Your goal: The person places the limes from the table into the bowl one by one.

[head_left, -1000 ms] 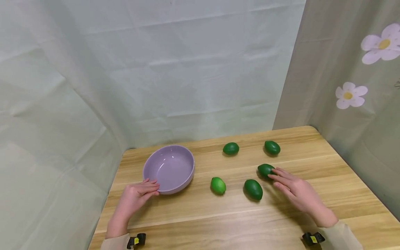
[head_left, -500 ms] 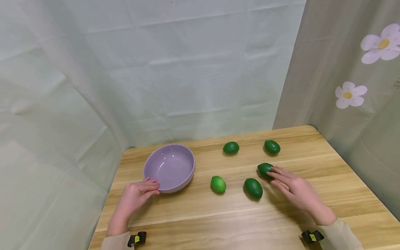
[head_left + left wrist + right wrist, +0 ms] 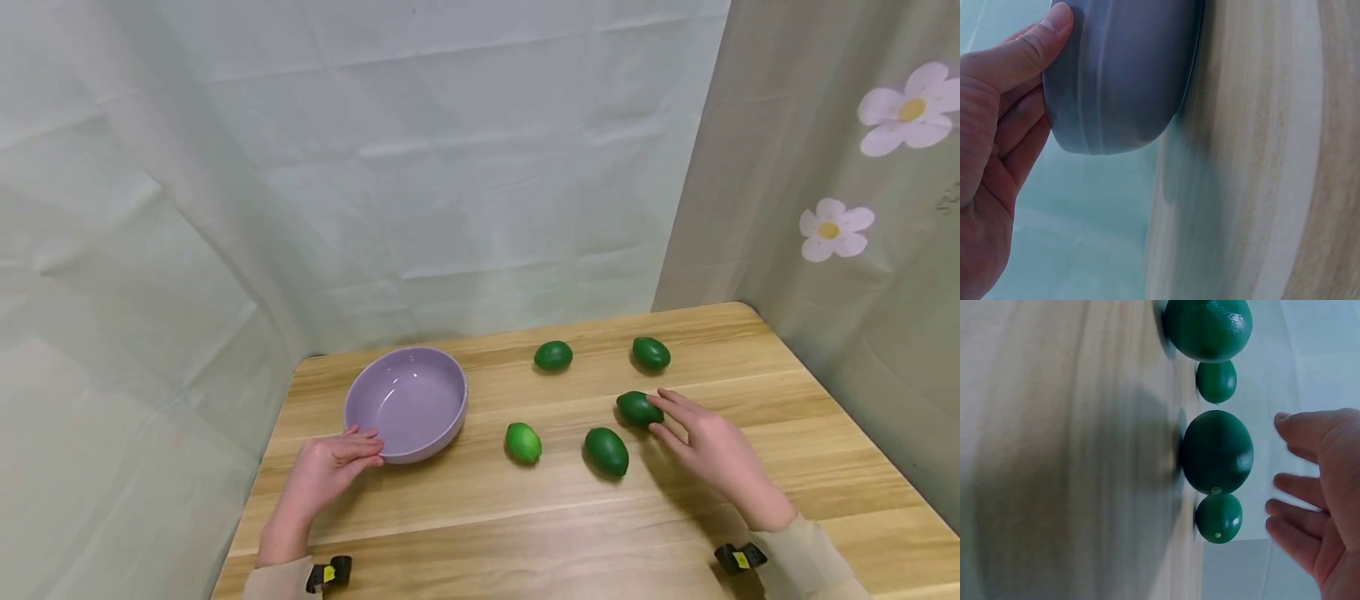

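Note:
A purple bowl (image 3: 408, 404) stands at the left of the table. My left hand (image 3: 333, 471) pinches its near-left rim, fingers over the inside and, in the left wrist view, the thumb (image 3: 1057, 19) against the outer wall. On the right, my right hand (image 3: 716, 450) hovers beside a dark green lime (image 3: 637, 408), fingers spread. In the right wrist view a gap shows between the fingertips (image 3: 1282, 419) and that lime (image 3: 1217, 452), and nothing is held. Closer to me lies another dark green lime (image 3: 606, 452); a brighter green lime (image 3: 523, 442) rests left of it.
Two more dark green limes, one in the middle (image 3: 553, 356) and one to the right (image 3: 651, 354), lie near the back edge of the wooden table (image 3: 480, 533). Pale cloth (image 3: 480, 183) hangs behind, and a flowered curtain (image 3: 840, 333) borders the right side.
My right hand has shifted slightly, its index finger lifting and spreading away from the thumb beside the lime. The left hand and bowl have stayed in place.

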### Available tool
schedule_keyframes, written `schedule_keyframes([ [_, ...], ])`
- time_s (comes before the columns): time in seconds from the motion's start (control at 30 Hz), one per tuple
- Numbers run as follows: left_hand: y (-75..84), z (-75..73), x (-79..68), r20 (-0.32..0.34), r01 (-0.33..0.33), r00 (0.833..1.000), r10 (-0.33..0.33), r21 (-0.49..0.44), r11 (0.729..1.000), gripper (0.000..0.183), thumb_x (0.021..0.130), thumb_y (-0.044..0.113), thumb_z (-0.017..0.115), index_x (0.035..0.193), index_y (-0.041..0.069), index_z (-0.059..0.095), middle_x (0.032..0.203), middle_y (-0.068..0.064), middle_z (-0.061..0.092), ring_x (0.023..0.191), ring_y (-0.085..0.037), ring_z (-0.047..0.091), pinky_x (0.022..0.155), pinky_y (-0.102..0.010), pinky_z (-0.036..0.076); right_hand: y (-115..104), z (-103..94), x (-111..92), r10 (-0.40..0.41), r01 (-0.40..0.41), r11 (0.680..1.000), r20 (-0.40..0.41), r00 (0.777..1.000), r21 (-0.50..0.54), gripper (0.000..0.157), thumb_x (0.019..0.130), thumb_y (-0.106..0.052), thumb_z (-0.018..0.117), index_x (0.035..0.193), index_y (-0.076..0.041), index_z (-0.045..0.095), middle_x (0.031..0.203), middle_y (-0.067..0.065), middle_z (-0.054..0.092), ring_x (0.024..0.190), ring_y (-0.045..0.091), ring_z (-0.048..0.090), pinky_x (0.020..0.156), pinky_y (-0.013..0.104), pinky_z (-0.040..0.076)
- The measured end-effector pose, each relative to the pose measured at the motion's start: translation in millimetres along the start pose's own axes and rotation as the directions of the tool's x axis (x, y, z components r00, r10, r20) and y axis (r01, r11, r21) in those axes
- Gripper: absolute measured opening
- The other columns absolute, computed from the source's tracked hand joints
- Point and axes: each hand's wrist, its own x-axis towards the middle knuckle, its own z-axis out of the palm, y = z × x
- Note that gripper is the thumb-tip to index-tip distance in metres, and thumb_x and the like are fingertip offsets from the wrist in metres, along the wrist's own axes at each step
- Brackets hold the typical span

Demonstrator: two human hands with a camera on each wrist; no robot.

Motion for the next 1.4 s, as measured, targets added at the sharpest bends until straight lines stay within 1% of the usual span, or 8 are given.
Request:
schedule_keyframes([
  [0.13,1.3,-1.6,0.2,0.006,0.020,1.000,-0.020,0.001,1.000,0.026,0.067,-0.004,0.097,0.089,0.007,0.086,0.096,-0.005,0.082,0.097,-0.032,0.080,0.107,-0.022,0.050,0,-0.5,7,0.068,-0.069,0.997,0.082,0.994,0.016,0.046,0.099,-0.020,0.081,0.140,-0.005,0.069,0.142,0.027,0.065,0.124,0.050,0.066,0.096,0.067,0.060],
  [0.3,2.9,-3.2,0.2,0.016,0.043,0.999,-0.043,0.012,0.999,0.026,0.068,-0.002,0.097,0.089,0.008,0.087,0.097,-0.003,0.082,0.099,-0.033,0.080,0.104,-0.029,0.054,-1,0.4,15,0.109,-0.113,0.993,0.150,0.983,0.020,0.048,0.101,-0.022,0.079,0.143,-0.004,0.067,0.144,0.029,0.063,0.124,0.051,0.066,0.096,0.068,0.059],
  [0.5,3.3,-3.1,-0.2,0.027,0.056,0.998,-0.056,0.014,0.998,0.025,0.069,-0.001,0.097,0.090,0.008,0.087,0.098,-0.003,0.082,0.101,-0.033,0.079,0.101,-0.038,0.056,-3,3.0,21,0.142,-0.149,0.989,0.176,0.974,0.025,0.050,0.101,-0.024,0.079,0.145,-0.004,0.065,0.145,0.029,0.062,0.123,0.049,0.066,0.093,0.067,0.061],
  [0.67,4.5,-3.4,-1.4,0.031,0.083,0.996,-0.083,0.004,0.997,0.025,0.069,-0.002,0.097,0.090,0.008,0.087,0.098,-0.002,0.082,0.102,-0.034,0.079,0.102,-0.038,0.055,-4,4.9,23,0.158,-0.164,0.986,0.200,0.967,0.015,0.052,0.100,-0.025,0.080,0.145,-0.004,0.065,0.145,0.028,0.062,0.109,0.040,0.073,0.082,0.059,0.065],
  [0.8,3.9,-3.0,-1.4,0.033,0.088,0.996,-0.088,0.004,0.996,0.025,0.070,-0.001,0.097,0.091,0.008,0.087,0.099,-0.001,0.082,0.103,-0.034,0.079,0.102,-0.039,0.055,-3,6.7,25,0.162,-0.167,0.986,0.213,0.964,0.006,0.053,0.099,-0.025,0.081,0.145,-0.004,0.065,0.144,0.028,0.063,0.112,0.042,0.072,0.084,0.060,0.065],
  [0.9,2.4,-2.5,-0.9,0.030,0.076,0.997,-0.076,0.001,0.997,0.025,0.070,-0.002,0.097,0.091,0.008,0.087,0.098,-0.002,0.082,0.102,-0.033,0.079,0.102,-0.038,0.055,-3,8.2,27,0.154,-0.158,0.987,0.216,0.964,-0.001,0.054,0.099,-0.024,0.081,0.146,-0.004,0.065,0.143,0.028,0.064,0.122,0.048,0.067,0.090,0.064,0.063],
  [1.17,1.3,-2.2,-1.1,0.028,0.074,0.997,-0.075,0.006,0.997,0.025,0.069,-0.001,0.097,0.090,0.009,0.087,0.098,-0.001,0.082,0.101,-0.033,0.079,0.100,-0.040,0.056,-2,10.8,29,0.144,-0.145,0.989,0.223,0.964,-0.012,0.053,0.097,-0.021,0.083,0.144,-0.003,0.065,0.140,0.027,0.066,0.120,0.047,0.069,0.090,0.064,0.063],
  [1.4,1.4,-2.1,-1.9,0.030,0.075,0.997,-0.075,0.010,0.997,0.025,0.070,0.000,0.097,0.091,0.009,0.087,0.099,-0.002,0.082,0.101,-0.033,0.079,0.102,-0.038,0.055,-2,12.1,29,0.149,-0.150,0.989,0.230,0.962,-0.015,0.054,0.097,-0.021,0.083,0.145,-0.003,0.065,0.141,0.029,0.065,0.119,0.047,0.069,0.088,0.064,0.063],
])
